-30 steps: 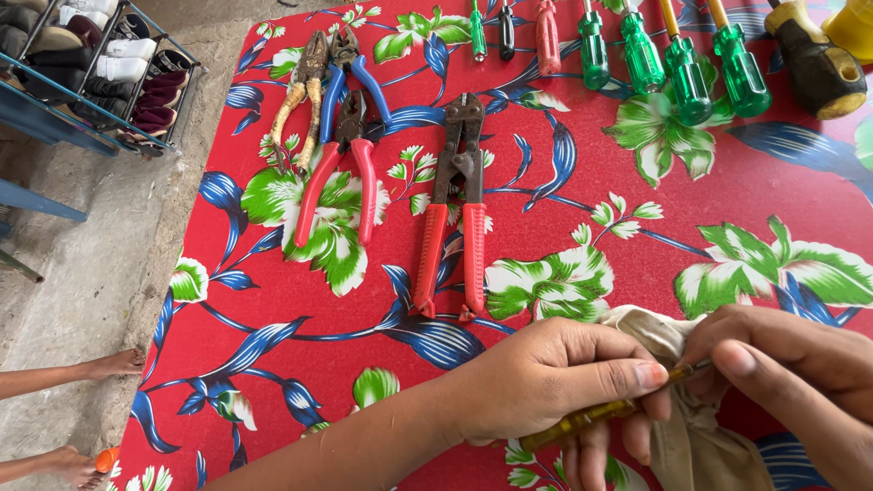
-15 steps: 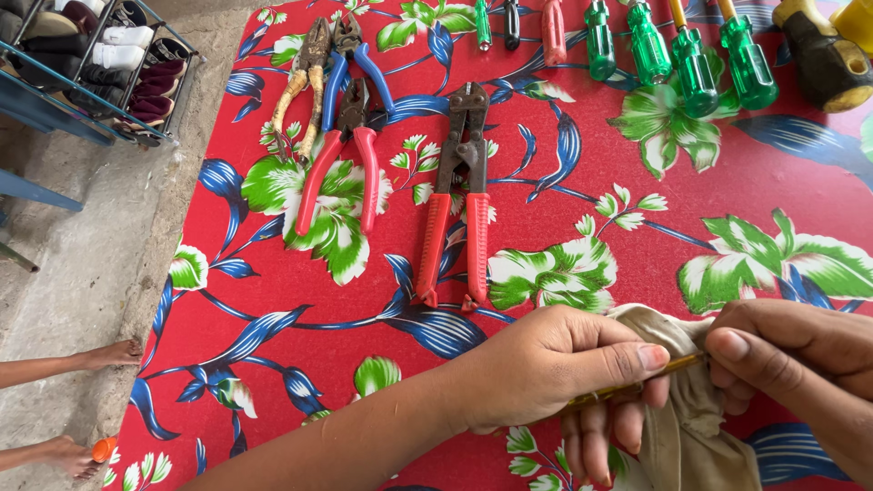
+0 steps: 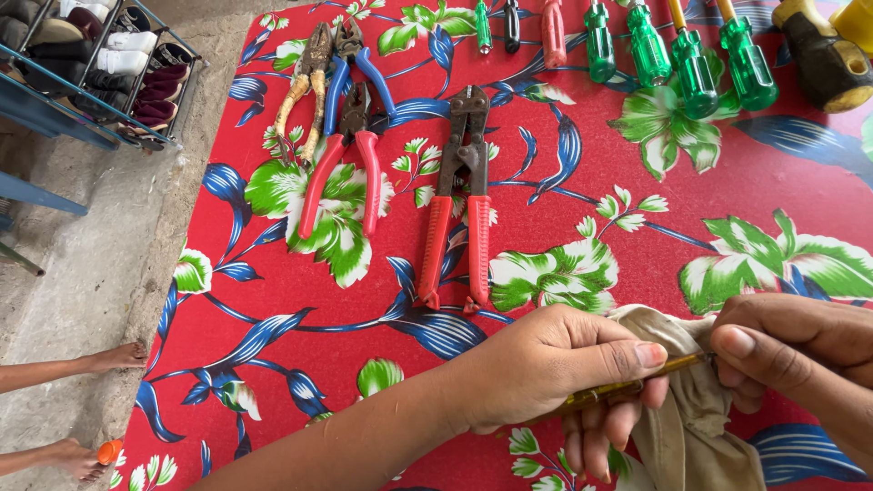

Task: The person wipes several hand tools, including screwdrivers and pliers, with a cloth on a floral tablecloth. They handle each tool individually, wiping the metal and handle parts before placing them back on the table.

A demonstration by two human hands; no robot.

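A slim screwdriver with a yellow see-through handle (image 3: 600, 395) lies across the lower right of the view, just above the counter (image 3: 582, 173) with its red, flowered cover. The left hand (image 3: 555, 364) is closed around the handle, thumb laid along the top. The shaft end runs into a beige cloth (image 3: 691, 418) — bunched up and hanging down between the two hands. The right hand (image 3: 800, 355) pinches the cloth around the shaft, forefinger pressed on top.

Farther up the counter lie red-handled bolt cutters (image 3: 456, 209), then red-handled pliers (image 3: 344, 164), blue-handled pliers (image 3: 356, 64) and a rusty pair with pale handles (image 3: 302, 86). Along the far edge stands a row of green-handled screwdrivers (image 3: 691, 59), with a black and yellow mallet (image 3: 823, 55) at the corner.

Left of the counter — on the concrete floor (image 3: 82, 273) — are a shoe rack (image 3: 86, 64) and another person's bare feet (image 3: 114, 356).
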